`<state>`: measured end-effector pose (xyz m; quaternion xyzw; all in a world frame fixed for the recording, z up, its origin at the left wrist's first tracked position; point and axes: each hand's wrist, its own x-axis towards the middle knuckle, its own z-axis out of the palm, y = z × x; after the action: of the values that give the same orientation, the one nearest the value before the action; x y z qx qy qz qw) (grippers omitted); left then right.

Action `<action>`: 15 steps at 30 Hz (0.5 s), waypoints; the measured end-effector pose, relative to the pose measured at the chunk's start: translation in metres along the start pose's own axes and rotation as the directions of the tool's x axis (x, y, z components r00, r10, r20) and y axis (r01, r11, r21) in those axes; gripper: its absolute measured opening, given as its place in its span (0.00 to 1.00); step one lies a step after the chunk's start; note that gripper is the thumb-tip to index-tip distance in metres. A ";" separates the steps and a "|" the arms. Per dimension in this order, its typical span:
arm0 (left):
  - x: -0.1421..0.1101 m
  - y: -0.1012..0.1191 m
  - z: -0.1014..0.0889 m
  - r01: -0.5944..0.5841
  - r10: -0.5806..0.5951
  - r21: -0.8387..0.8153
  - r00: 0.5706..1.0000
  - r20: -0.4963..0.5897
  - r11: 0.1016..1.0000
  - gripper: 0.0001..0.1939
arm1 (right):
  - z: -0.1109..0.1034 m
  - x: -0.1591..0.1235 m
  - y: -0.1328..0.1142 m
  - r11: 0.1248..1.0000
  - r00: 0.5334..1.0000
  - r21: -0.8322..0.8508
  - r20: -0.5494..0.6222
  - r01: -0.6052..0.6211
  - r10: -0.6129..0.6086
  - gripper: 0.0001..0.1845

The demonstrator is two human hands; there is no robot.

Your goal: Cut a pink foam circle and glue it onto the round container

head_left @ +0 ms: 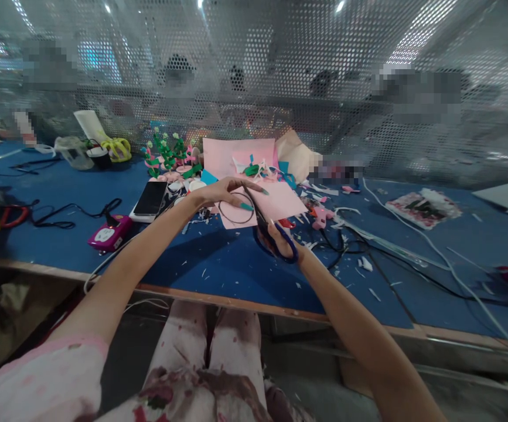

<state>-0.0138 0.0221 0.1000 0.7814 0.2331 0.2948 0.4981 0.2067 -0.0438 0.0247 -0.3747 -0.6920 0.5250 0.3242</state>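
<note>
My left hand (pixel 227 192) pinches a pink paper sheet (pixel 275 202) that has a dark circle drawn on it, holding it just above the blue table (pixel 218 269). My right hand (pixel 280 239) has its fingers through the blue handles of a pair of scissors (pixel 268 231), whose blades point up at the sheet's lower edge near the circle. Both hands are closed on what they hold. Small paper scraps lie on the table under the hands.
A phone (pixel 150 198) and a magenta device (pixel 109 233) lie left of the hands. Behind the sheet are more pink paper (pixel 236 153), green-and-pink paper flowers (pixel 168 155) and scraps. Black and white cables (pixel 394 258) cross the right side. Perforated mesh (pixel 280 70) walls the far edge.
</note>
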 end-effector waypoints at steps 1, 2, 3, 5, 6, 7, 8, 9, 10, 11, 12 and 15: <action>0.000 0.000 0.000 -0.005 0.005 0.003 1.000 0.006 1.000 0.28 | 0.000 0.000 -0.002 1.000 1.000 -0.007 -0.008 0.012 -0.012 0.34; 0.000 0.000 0.000 -0.008 0.008 0.003 1.000 0.020 1.000 0.29 | 0.001 0.000 -0.004 1.000 0.999 -0.019 -0.022 0.024 -0.024 0.34; -0.001 0.000 -0.001 -0.008 0.008 0.003 0.999 0.038 1.000 0.30 | 0.001 -0.001 -0.006 0.999 0.999 -0.020 -0.034 0.034 -0.034 0.34; -0.001 0.000 -0.001 -0.009 0.009 0.006 0.999 0.050 1.000 0.32 | 0.002 -0.001 -0.011 0.999 0.997 -0.019 -0.067 0.043 -0.045 0.34; 0.000 -0.001 -0.001 -0.007 0.006 0.016 0.999 0.035 1.000 0.33 | 0.002 0.000 -0.013 0.999 0.995 -0.012 -0.091 0.040 -0.041 0.35; 0.000 -0.002 -0.002 -0.002 0.002 0.036 1.000 0.005 0.999 0.34 | 0.001 0.000 -0.014 1.000 0.993 0.000 -0.116 0.031 -0.031 0.36; 0.001 -0.004 -0.004 0.003 -0.001 0.070 0.999 -0.040 0.998 0.34 | 0.000 0.002 -0.014 1.000 0.989 0.016 -0.146 0.023 -0.021 0.37; 0.001 -0.005 -0.005 0.009 0.002 0.121 0.996 -0.089 0.993 0.35 | -0.001 0.003 -0.014 0.999 0.984 0.037 -0.176 0.016 -0.009 0.37; 0.002 -0.006 -0.008 0.014 0.011 0.181 0.990 -0.138 0.983 0.37 | -0.002 0.005 -0.012 0.998 0.980 0.065 -0.200 0.009 0.004 0.38; 0.002 -0.007 -0.010 0.018 0.029 0.245 0.982 -0.185 0.969 0.38 | -0.003 0.007 -0.010 0.995 0.976 0.098 -0.217 0.003 0.018 0.38; 0.002 -0.009 -0.014 0.018 0.055 0.306 0.972 -0.229 0.952 0.40 | -0.004 0.008 -0.008 0.991 0.975 0.133 -0.223 0.002 0.028 0.38; 0.003 -0.011 -0.024 0.031 0.132 0.432 0.930 -0.342 0.901 0.45 | -0.006 0.013 -0.002 0.979 0.976 0.205 -0.214 0.009 0.036 0.37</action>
<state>-0.0290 0.0435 0.0987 0.8097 0.3598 0.3881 0.2536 0.2049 -0.0300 0.0286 -0.3992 -0.5923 0.5516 0.4308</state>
